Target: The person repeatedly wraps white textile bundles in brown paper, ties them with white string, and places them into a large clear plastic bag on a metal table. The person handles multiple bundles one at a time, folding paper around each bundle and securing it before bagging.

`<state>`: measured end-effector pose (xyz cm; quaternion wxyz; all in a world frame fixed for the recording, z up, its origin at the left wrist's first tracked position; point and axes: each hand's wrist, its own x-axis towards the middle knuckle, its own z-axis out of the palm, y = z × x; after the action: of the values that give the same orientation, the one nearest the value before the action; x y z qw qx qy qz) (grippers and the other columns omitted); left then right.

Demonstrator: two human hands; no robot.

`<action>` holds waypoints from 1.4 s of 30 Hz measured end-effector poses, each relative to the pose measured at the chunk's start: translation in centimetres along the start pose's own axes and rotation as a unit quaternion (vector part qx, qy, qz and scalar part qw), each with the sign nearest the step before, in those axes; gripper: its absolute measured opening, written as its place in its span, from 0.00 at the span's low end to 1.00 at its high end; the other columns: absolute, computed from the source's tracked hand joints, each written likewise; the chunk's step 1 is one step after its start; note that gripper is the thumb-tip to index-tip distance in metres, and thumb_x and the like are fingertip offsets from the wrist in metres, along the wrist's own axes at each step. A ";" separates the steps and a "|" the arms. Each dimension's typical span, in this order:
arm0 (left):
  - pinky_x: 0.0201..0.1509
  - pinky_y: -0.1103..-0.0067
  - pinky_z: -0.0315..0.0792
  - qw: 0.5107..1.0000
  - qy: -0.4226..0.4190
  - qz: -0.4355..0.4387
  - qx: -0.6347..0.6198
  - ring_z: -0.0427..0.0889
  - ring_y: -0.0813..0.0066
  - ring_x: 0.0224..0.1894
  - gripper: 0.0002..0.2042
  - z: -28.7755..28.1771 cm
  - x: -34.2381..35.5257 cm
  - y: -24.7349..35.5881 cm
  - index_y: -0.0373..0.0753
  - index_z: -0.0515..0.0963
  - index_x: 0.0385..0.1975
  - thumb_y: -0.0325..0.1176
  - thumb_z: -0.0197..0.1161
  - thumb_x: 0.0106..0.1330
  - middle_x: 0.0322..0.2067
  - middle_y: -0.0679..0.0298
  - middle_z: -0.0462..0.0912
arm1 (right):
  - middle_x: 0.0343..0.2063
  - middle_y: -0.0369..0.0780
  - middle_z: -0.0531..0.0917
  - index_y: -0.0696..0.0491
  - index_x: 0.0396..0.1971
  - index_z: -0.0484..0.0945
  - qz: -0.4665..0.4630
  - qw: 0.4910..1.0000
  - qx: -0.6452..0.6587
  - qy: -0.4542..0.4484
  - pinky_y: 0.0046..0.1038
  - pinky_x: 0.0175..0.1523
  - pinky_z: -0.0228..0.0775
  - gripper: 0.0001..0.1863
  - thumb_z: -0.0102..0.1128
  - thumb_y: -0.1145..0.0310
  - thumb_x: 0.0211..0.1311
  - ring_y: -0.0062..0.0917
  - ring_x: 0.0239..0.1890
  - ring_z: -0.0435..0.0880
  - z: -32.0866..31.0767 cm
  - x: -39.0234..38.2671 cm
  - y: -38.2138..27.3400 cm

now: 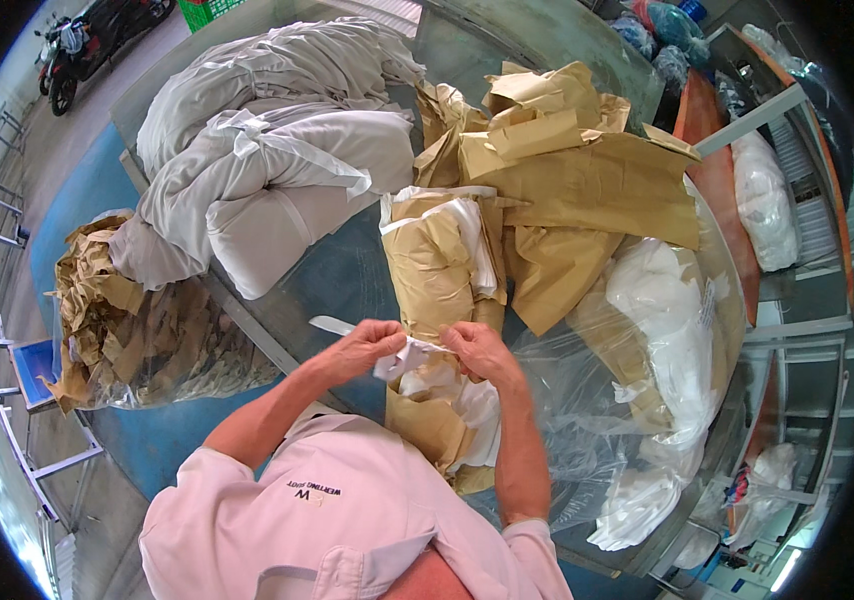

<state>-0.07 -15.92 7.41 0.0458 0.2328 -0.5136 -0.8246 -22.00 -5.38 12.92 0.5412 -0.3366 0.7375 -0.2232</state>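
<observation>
The table (337,265) is the largest thing, and it spreads under the bundle (431,270), which lies directly in front of the person and is made of brown paper with white cloth showing at its edges. To the left of the bundle and beyond it, the grey cloth (282,135) is piled in thick, soft folds. Beyond the bundle and to its right, the brown paper (587,190) lies in wide, creased sheets. Farther to the right of the bundle, there is white cloth (662,320) under clear plastic. Well to its left stands a clear bag (177,335), filled with crumpled paper. At the near part of the bundle, the left hand (372,346) and the right hand (479,352) are close together, and both pinch a white strip (405,358) with their fingers. Whether the strip is knotted, I cannot tell. Just left of the bundle, a pale flat piece (331,325) sticks out beside the left hand.
</observation>
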 end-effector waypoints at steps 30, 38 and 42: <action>0.19 0.82 0.66 0.939 0.284 0.000 0.196 0.73 0.82 0.19 0.09 -5.7 -1.1 -4.5 0.33 0.80 0.35 0.34 0.61 0.69 0.18 0.70 0.74 | 0.38 0.41 0.83 0.59 0.48 0.79 -0.065 0.789 0.067 0.607 0.28 0.46 0.75 0.15 0.64 0.70 0.62 0.25 0.38 0.83 -4.8 -8.5 19.1; 0.44 0.73 0.77 0.773 0.582 -0.063 0.245 0.82 0.65 0.39 0.26 -9.1 -5.5 -8.6 0.29 0.63 0.60 0.28 0.62 0.64 0.53 0.49 0.72 | 0.40 0.47 0.83 0.56 0.41 0.81 -0.150 0.871 -0.142 0.447 0.43 0.46 0.75 0.15 0.67 0.68 0.53 0.46 0.45 0.81 3.3 -2.0 13.4; 0.61 0.67 0.68 0.830 0.481 0.129 0.251 0.75 0.56 0.55 0.26 -2.1 -3.7 -5.7 0.33 0.68 0.59 0.24 0.65 0.58 0.54 0.49 0.72 | 0.35 0.46 0.82 0.55 0.36 0.79 -0.081 0.845 -0.235 0.473 0.45 0.45 0.73 0.10 0.62 0.68 0.54 0.45 0.43 0.80 3.6 0.2 13.3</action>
<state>5.04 -13.80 2.92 0.3330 0.5355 -0.6412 -0.4372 -21.96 3.57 2.44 0.0117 -0.3662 0.9045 -0.2181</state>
